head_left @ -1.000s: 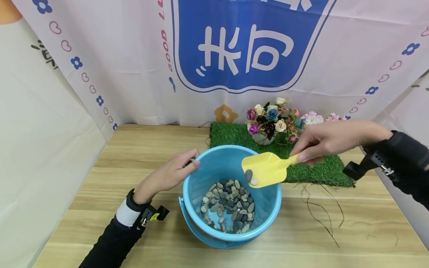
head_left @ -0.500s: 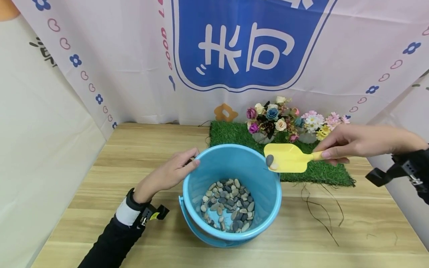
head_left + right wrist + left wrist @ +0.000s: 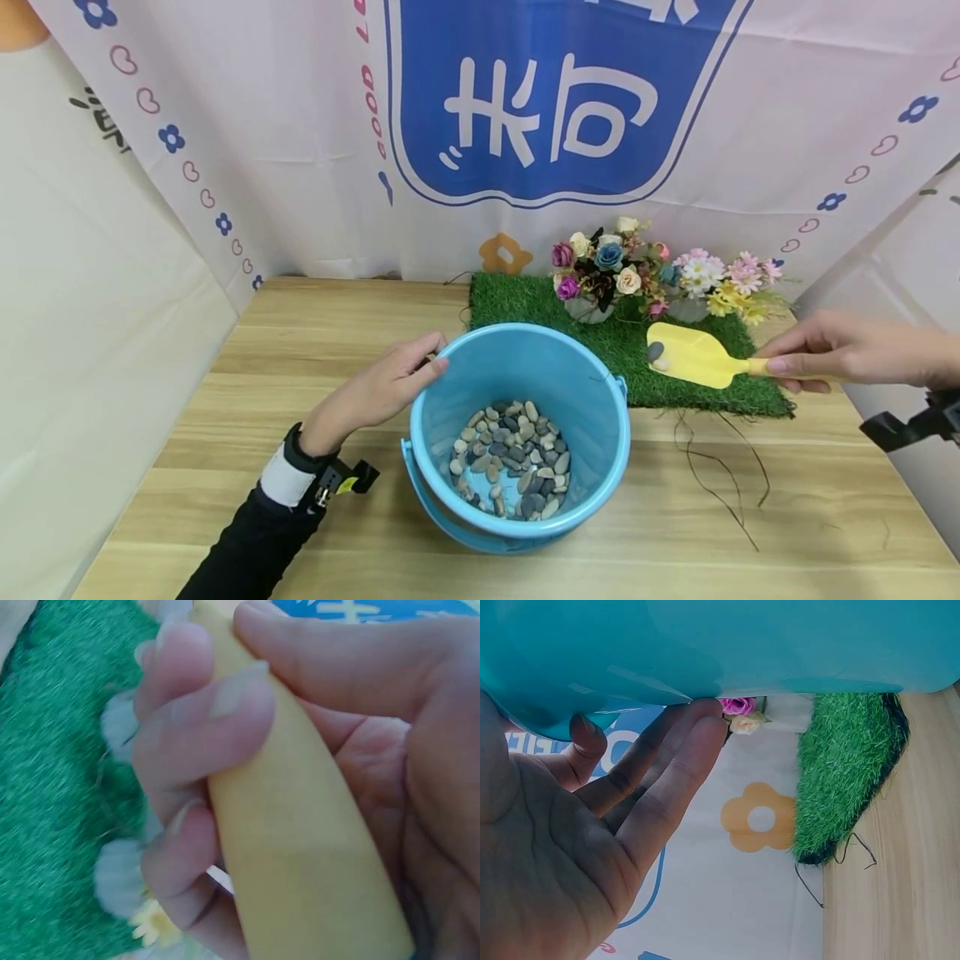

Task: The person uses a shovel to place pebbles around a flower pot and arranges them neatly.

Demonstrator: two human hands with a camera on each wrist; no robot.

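Note:
A light-blue bucket [image 3: 517, 350] stands upright on the wooden table, its handle hanging down at the front. Pebbles, grey and cream, lie across the bucket floor [image 3: 517, 454]. My left hand [image 3: 382, 379] holds the bucket's left rim, thumb at the rim and fingers against the outer wall [image 3: 705, 652]. My right hand [image 3: 847, 354] grips the handle of a yellow toy shovel [image 3: 693, 357]; in the right wrist view, fingers and thumb wrap that handle [image 3: 292, 825]. A dark pebble [image 3: 656, 351] and a pale one [image 3: 661, 364] lie near the shovel's tip, above the turf.
Behind the bucket lies a green artificial turf mat [image 3: 525, 292]. Two pots of artificial flowers, one mixed [image 3: 607, 267] and one pink, white and yellow [image 3: 723, 283], stand on it. Loose dark threads [image 3: 720, 483] lie right of the bucket. A printed cloth [image 3: 322, 167] hangs behind.
My right hand has carried the shovel, with the two pebbles on it, rightward from over the bucket to above the turf mat. My left hand and the bucket have stayed put.

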